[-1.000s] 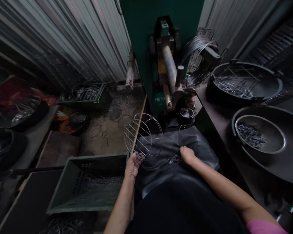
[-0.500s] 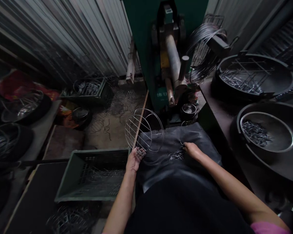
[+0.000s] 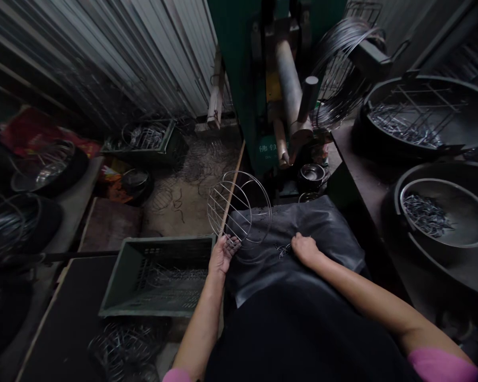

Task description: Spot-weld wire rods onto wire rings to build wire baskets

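Observation:
My left hand (image 3: pixel 222 254) grips the lower rim of a round wire basket frame (image 3: pixel 239 209), which stands tilted on edge over the dark cloth (image 3: pixel 326 228) across my lap. My right hand (image 3: pixel 305 248) rests on that cloth with its fingers curled over a small pile of short wire pieces (image 3: pixel 283 250). Whether a piece sits between the fingers is hidden.
A green welding machine (image 3: pixel 281 90) with a metal arm stands ahead. A green crate (image 3: pixel 159 276) with wire parts sits at my left. Bowls of wire pieces (image 3: pixel 442 217) and a pan with wire racks (image 3: pixel 418 119) stand on the right bench. Wire coil (image 3: pixel 338 63) hangs behind.
My right hand drew back a little over the wire pieces and closed. My left hand keeps its hold on the frame. The view has tipped slightly down and left.

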{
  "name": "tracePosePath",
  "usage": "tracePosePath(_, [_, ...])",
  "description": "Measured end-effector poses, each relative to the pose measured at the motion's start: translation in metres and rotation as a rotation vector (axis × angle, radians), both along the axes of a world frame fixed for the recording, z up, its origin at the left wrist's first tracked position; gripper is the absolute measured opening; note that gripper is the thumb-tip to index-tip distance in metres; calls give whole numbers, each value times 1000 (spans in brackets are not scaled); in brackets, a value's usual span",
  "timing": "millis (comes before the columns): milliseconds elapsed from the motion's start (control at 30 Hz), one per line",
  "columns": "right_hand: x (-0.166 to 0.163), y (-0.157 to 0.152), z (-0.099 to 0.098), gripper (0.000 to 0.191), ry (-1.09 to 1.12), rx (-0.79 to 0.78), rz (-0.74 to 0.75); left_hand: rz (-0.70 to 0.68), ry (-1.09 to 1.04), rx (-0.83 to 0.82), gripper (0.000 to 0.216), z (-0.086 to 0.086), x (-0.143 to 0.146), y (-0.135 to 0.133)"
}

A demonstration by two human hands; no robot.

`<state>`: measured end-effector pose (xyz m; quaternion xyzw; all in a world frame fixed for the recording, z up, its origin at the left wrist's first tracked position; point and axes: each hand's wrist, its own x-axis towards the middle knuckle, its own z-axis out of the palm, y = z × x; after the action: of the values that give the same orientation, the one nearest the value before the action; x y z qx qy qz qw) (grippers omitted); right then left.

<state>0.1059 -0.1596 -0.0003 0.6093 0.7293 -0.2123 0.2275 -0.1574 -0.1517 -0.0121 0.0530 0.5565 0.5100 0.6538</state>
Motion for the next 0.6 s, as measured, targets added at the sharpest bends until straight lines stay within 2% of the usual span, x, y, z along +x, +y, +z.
tracePosePath(233, [3,2,-4,31,21,-67,3,-5,-2,-8,21,-1,-1,0])
tracePosePath(433, [2,-9,-14,35,74,-44,-68,-3,5,-19,18,2,1,2])
tracePosePath(600, [17,-2,-13,19,204,-52,-153,16,11,-15,21,0,1,1])
